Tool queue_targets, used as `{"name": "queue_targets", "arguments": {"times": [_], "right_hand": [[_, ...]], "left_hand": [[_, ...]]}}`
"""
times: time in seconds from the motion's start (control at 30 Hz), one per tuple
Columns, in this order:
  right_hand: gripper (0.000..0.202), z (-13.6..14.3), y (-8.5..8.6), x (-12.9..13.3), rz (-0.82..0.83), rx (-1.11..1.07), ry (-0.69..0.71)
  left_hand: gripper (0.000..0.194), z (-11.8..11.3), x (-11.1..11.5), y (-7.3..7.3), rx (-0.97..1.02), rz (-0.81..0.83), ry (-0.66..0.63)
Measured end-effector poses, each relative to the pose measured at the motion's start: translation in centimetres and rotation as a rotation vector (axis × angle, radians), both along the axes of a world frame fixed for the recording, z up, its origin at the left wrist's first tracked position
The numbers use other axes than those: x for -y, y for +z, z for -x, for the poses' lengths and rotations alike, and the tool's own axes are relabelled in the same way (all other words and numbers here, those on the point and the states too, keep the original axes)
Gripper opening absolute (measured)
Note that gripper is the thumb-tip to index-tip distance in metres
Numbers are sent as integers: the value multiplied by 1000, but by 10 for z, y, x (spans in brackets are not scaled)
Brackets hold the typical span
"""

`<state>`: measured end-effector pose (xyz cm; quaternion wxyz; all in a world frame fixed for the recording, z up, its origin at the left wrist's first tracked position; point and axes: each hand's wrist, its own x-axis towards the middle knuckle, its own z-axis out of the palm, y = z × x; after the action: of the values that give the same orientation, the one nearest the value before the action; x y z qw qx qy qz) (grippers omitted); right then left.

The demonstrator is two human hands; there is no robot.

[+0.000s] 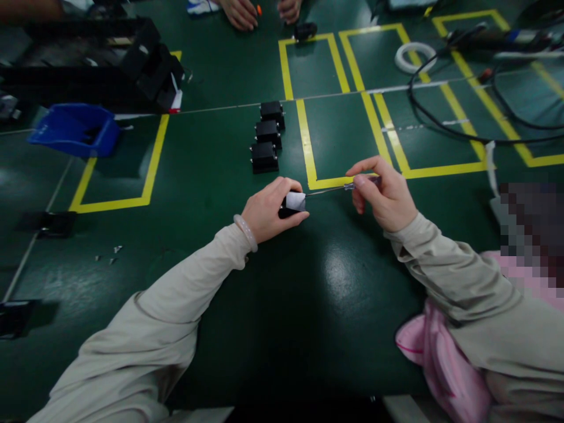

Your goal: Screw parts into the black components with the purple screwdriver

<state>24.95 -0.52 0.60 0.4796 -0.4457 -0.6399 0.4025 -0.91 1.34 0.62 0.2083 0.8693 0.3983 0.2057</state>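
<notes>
lying at the lower left edge of the frame: one dark block (16, 319), partly cut off, on the green bench (343, 329).
- one flat black piece (57, 224), left side, above the dark block.
- one blue bin (74, 132), upper left, inner contents dark and unclear.
- one long black rack (79, 64), upper left, behind the bin, blurred.
- several small screws (117, 249), loose, left of centre, lower than the bin.
- three black blocks (264, 156), upper centre, in a near-vertical row, small bright fittings at their sides.
- one left hand (271, 210), centre, pale bracelet (245, 232) at the wrist; grip closed around the held block, thumb below, fingers above.
- one held block (295, 202), centre, black with a whitish face, just below the row of three.
- one pair of co-worker's hands (240, 13), top centre, a small orange item beside one of them.
- one short black cylinder (305, 31), top centre, at the upper edge of a yellow tape outline (311, 158).
- one right hand (388, 194), right of centre; grip pinched on the slim screwdriver.
- one slim screwdriver (369, 181), clear handle, shaft running left to the held block's right edge; tip contact cannot be told.
- one white ring (400, 57), upper right, lying flat.
- one black cable (423, 111), upper right, looped.
- one pink cloth (445, 358), lower right, beside the right sleeve.
</notes>
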Motion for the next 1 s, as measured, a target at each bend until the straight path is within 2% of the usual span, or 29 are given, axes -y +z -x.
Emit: {"name": "queue_targets", "arguments": {"times": [0.43,1.0], "right_hand": [[26,0,0,1,-2,-6,24],[31,1,1,1,43,-31,14]], "left_hand": [[35,-1,0,0,1,2,2],[35,0,1,2,-9,14,5]]}}
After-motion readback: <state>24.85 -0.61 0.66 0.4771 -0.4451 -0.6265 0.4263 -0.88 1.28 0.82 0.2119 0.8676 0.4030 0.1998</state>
